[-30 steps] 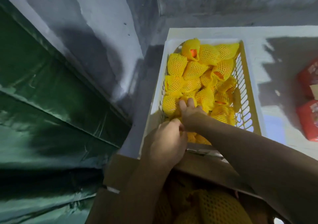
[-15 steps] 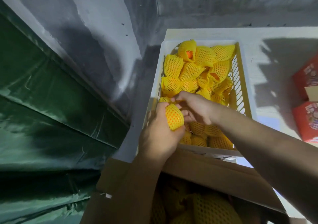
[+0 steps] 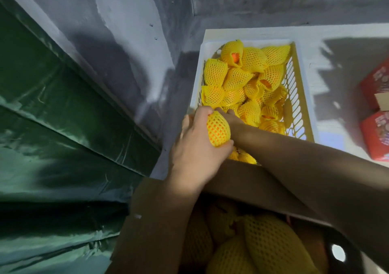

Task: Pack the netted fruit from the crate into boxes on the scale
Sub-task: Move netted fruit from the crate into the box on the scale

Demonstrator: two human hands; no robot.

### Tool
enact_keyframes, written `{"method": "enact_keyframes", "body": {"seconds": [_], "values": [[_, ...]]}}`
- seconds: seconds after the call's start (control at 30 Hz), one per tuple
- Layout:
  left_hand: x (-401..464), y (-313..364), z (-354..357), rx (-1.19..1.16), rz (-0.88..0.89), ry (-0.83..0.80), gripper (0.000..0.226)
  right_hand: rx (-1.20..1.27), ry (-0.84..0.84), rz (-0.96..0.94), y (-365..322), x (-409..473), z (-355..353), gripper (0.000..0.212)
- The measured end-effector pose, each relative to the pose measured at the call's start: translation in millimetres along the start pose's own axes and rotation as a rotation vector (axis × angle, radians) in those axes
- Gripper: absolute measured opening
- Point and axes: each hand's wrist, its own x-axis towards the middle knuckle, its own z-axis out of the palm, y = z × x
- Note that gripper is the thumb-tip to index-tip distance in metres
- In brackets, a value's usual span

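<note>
A yellow slotted crate [image 3: 294, 97] on a white table holds several fruits in yellow foam netting [image 3: 237, 78]. My left hand [image 3: 195, 151] grips one netted fruit [image 3: 217, 129] at the crate's near left corner. My right hand [image 3: 230, 116] reaches into the crate just behind that fruit, its fingers mostly hidden by the fruit and my left hand. A brown cardboard box [image 3: 252, 181] stands close below me, with several netted fruits [image 3: 269, 244] inside. The scale itself is not visible.
Red printed cartons [image 3: 376, 126] sit at the right edge of the white table [image 3: 341, 31]. A green tarpaulin [image 3: 52, 126] covers the left side, with a grey wall [image 3: 126, 31] behind it.
My left hand picked one netted fruit out of the crate and now holds it higher at the near left corner. My right hand stayed low in the crate behind it.
</note>
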Motion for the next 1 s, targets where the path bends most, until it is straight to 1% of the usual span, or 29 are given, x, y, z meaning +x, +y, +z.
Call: {"method": "enact_keyframes", "body": {"seconds": [0.07,0.13,0.2,0.23,0.3,0.33,0.43,0.5,0.57,0.63,0.67,0.7,0.77,0.83,0.93,1.0], "values": [[-9,4,-5,-0.064,0.037,0.024,0.072,-0.050,0.004,-0.007,-3,-23,-17,0.065],[-20,9,-11,-0.132,0.068,0.063,0.073,-0.046,0.023,-0.001,-6,-45,-29,0.067],[-31,12,-18,-0.197,0.117,0.148,0.074,0.052,0.085,0.046,-5,-67,-38,0.069],[-37,14,-23,-0.235,0.151,0.194,0.074,0.185,0.120,0.065,-5,-80,-43,0.073],[-51,15,-35,-0.290,0.218,0.247,0.075,0.457,0.265,0.047,-8,-110,-55,0.082],[-57,15,-42,-0.294,0.245,0.254,0.074,0.518,0.355,0.045,-10,-125,-63,0.084],[-80,9,-60,-0.308,0.281,0.188,0.072,0.511,0.627,0.015,-21,-169,-81,0.071],[-99,-2,-67,-0.370,0.254,0.077,0.071,0.611,0.732,-0.049,-30,-195,-79,0.066],[-121,-14,-70,-0.405,0.224,-0.059,0.070,0.773,0.744,-0.145,-39,-222,-65,0.063],[-140,-24,-69,-0.306,0.221,-0.193,0.064,0.852,0.692,-0.217,-50,-247,-43,0.068],[-147,-28,-68,-0.245,0.227,-0.239,0.059,0.851,0.680,-0.212,-55,-257,-31,0.073],[-154,-31,-69,-0.216,0.227,-0.260,0.054,0.811,0.691,-0.180,-62,-266,-20,0.074],[-166,-36,-74,-0.242,0.223,-0.246,0.056,0.744,0.722,-0.122,-79,-285,-3,0.068],[-177,-40,-84,-0.303,0.247,-0.230,0.065,0.814,0.717,-0.150,-95,-302,11,0.064],[-192,-44,-97,-0.335,0.294,-0.282,0.082,0.909,0.693,-0.188,-120,-324,22,0.058],[-202,-43,-100,-0.367,0.345,-0.308,0.085,0.928,0.674,-0.184,-138,-337,27,0.059]]}}
